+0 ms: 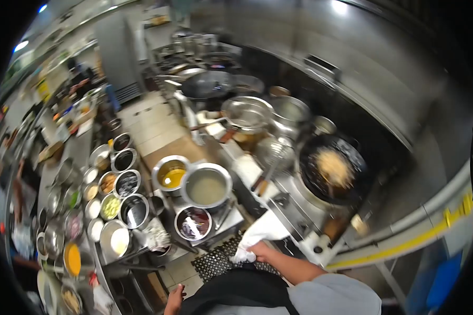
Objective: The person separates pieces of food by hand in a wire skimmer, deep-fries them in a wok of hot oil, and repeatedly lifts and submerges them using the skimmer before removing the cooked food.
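**White cloth [268, 228] gripped beside the stove [292, 187]**

A black wok [320, 194] is set on the steel stove, and a rough, golden-brown mass of food [333, 167] is held in its dark, glossy liquid [358, 157]. Across a gap, a wide round pot [227, 176] is filled with cloudy liquid [205, 188]; beside it, yellow liquid [172, 178] is contained in a smaller pot [156, 170], and dark red contents [186, 223] are seen in a bowl [211, 230] (the surface is streaked with glare). Pale green pieces [110, 208] are kept in a tub [101, 205] farther left. The cloth, soft and creased, is clasped in the right hand [258, 252], fingers closed round it, near the stove's front edge. The left hand [175, 298] is partly cut off; how far it is opened, and whether anything is gripped, cannot be told.
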Demonstrator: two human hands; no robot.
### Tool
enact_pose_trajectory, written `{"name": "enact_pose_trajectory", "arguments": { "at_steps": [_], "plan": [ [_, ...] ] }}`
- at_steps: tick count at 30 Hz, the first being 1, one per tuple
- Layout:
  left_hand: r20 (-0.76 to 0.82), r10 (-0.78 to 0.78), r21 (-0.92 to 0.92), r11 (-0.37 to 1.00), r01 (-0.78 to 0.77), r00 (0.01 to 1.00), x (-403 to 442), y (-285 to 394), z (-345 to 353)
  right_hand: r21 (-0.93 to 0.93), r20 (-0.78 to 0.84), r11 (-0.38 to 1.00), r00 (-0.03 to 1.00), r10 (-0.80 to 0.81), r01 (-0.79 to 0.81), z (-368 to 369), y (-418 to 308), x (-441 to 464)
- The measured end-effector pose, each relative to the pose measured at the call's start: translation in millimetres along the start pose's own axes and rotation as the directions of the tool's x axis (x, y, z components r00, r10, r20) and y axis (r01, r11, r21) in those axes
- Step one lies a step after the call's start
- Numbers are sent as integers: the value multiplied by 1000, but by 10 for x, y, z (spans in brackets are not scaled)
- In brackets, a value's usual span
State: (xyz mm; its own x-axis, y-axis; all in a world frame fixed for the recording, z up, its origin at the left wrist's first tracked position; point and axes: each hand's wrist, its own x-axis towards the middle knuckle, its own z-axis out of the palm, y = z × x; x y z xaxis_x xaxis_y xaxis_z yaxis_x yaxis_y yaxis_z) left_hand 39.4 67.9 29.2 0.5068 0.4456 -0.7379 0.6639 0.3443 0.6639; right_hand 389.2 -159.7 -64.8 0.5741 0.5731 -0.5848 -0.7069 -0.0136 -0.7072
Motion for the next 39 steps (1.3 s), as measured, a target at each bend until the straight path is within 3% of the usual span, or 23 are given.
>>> {"name": "enact_pose_trajectory", "arguments": {
  "at_steps": [1, 2, 3, 4, 6, 7, 11, 12, 14, 17, 18, 20, 22, 24, 25, 26, 28, 32, 33, 34, 36, 38, 39],
  "plan": [
    [-12, 15, 95, 995, -14, 1000, 8, 122, -8, -468, -93, 879, 985, -147, 87, -120, 68, 88],
    [-32, 36, 182, 983, -30, 999, 40, 200, -20, -835, -109, 546, 950, -294, 73, -208, 136, 148],
    [-15, 118, 110, 987, -116, 993, 414, -164, -170, -196, -128, 980, 990, -67, 41, -51, -15, -138],
    [3, 123, 129, 984, -123, 992, 464, -115, -206, -180, -146, 982, 986, -76, 49, 9, -66, -279],
    [-67, 202, 281, 944, -175, 977, 544, 42, -263, -519, -343, 853, 900, -271, 59, 105, -148, -432],
    [-69, 230, 318, 927, -197, 971, 498, 186, -263, -548, -452, 827, 877, -165, -127, 171, -239, -517],
    [5, 180, 365, 915, -169, 984, 816, 202, -477, -485, -440, 866, 889, -124, -119, 139, -162, -487],
    [8, 182, 367, 914, -172, 983, 834, 206, -481, -533, -446, 826, 891, -90, -183, 239, -306, -631],
    [13, 302, 388, 877, -283, 953, 869, 244, -471, -579, -455, 780, 888, -65, -240, 290, -399, -724],
    [68, 293, 401, 867, -296, 954, 806, 289, -420, -709, -458, 692, 835, -304, -136, 132, -243, -583],
    [66, 297, 400, 866, -298, 952, 746, 320, -385, -711, -454, 691, 836, -308, -132, 109, -255, -590],
    [84, 198, 517, 829, -213, 977, 589, 409, -315, -818, -436, 520, 854, -282, -246, 143, -342, -683],
    [108, 177, 561, 802, -207, 978, 624, 316, -319, -770, -467, 592, 842, -268, -239, 110, -257, -690],
    [153, 146, 589, 781, -209, 977, 657, 212, -335, -845, -381, 517, 833, -401, -137, 6, -59, -602],
    [161, 148, 597, 772, -216, 976, 692, 159, -343, -848, -413, 478, 849, -330, -226, -42, 8, -598],
    [162, 148, 597, 772, -216, 976, 731, 117, -372, -848, -413, 479, 848, -331, -227, -49, 88, -555],
    [173, 85, 578, 798, -171, 981, 720, 134, -409, -561, -441, 821, 876, -194, -101, -136, 310, -359],
    [172, 94, 495, 852, -168, 981, 842, -17, -471, -663, -496, 713, 847, -191, -227, 109, -1, -756],
    [195, 81, 528, 832, -174, 978, 907, -37, -518, -746, -493, 634, 809, -320, -204, 90, 42, -779],
    [216, 73, 556, 811, -184, 974, 970, -56, -528, -736, -509, 643, 799, -321, -211, 45, 72, -835],
    [161, 46, 547, 827, -129, 986, 1045, -88, -490, -812, -332, 580, 769, -547, 62, -16, 65, -924],
    [44, 14, 426, 904, -31, 999, 1187, -247, -443, -503, -454, 861, 824, -338, 76, -263, -277, -1182],
    [62, 5, 418, 908, -31, 998, 1361, -425, -460, -316, -505, 947, 833, -225, 65, -377, -457, -1318]
  ]
}}
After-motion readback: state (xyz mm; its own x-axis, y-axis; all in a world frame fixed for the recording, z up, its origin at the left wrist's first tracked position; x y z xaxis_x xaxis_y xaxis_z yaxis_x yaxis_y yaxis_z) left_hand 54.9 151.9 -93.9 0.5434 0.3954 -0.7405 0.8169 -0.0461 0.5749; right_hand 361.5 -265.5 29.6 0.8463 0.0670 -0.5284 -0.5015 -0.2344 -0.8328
